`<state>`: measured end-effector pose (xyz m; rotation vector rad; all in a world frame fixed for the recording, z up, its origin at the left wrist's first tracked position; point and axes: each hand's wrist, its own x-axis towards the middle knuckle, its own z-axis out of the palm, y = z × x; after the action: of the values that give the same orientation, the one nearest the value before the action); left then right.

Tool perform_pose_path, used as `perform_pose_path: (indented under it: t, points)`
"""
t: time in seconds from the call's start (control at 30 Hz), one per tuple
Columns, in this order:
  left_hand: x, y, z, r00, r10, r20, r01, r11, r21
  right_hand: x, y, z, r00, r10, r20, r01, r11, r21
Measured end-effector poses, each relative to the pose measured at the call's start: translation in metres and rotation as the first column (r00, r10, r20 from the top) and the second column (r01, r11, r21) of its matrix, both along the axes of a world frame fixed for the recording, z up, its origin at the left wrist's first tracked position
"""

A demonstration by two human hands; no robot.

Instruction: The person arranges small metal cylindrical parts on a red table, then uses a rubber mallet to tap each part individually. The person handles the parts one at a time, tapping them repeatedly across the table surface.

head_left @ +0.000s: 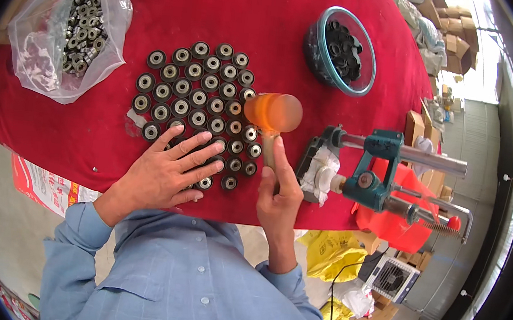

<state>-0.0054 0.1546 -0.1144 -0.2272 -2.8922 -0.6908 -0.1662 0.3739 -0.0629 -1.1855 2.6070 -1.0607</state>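
Black wheels with metal bearings in their centres (198,98) stand packed side by side on a red cloth. My left hand (159,174) lies over the near left part of this group, fingers spread, covering several wheels. It grips nothing that I can see. In my right hand (280,200) is the handle of a mallet with an orange, translucent head (273,111). My index finger stretches along the handle. The mallet head hangs over the right edge of the group, overlapping some wheels from this view; whether it touches them I cannot tell.
A clear plastic bag (113,7) of loose metal bearings lies at the far left. At the far right stands a bowl (372,59) with black rings. A green hand press (380,172) sits right of my right hand. Cartons (458,50) and yellow bags (333,257) are beyond the table.
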Motion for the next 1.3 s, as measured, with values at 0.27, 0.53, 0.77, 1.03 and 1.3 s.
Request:
perform_pose_path:
  t: [0.27, 0.53, 0.77, 1.03, 1.3]
  points:
    - [-0.001, -0.001, -0.001, 1.0, 0.007, 0.007, -0.007, 1.0, 0.004, -0.01, 0.001, 0.03, 0.901, -0.185, 0.392, 0.218, 0.975, -0.041]
    - [0.0, -0.001, 0.0, 1.0, 0.015, 0.007, -0.015, 1.0, 0.017, -0.012, -0.002, 0.042, 0.921, -0.15, 0.36, 0.187, 0.98, -0.072]
    - [0.0, -0.001, -0.001, 1.0, 0.018, -0.004, -0.018, 1.0, 0.024, -0.009, 0.002, 0.032, 0.957, -0.109, 0.27, 0.074, 0.988, 0.137]
    - [-0.001, -0.002, 0.001, 1.0, 0.005, 0.007, -0.005, 0.999, 0.035, -0.007, 0.01, 0.051, 0.902, -0.167, 0.399, 0.216, 0.973, -0.082]
    - [-0.001, -0.002, 0.004, 0.997, 0.041, -0.069, -0.033, 0.993, 0.116, -0.01, 0.012, 0.047, 0.869, -0.191, 0.457, 0.293, 0.942, -0.164]
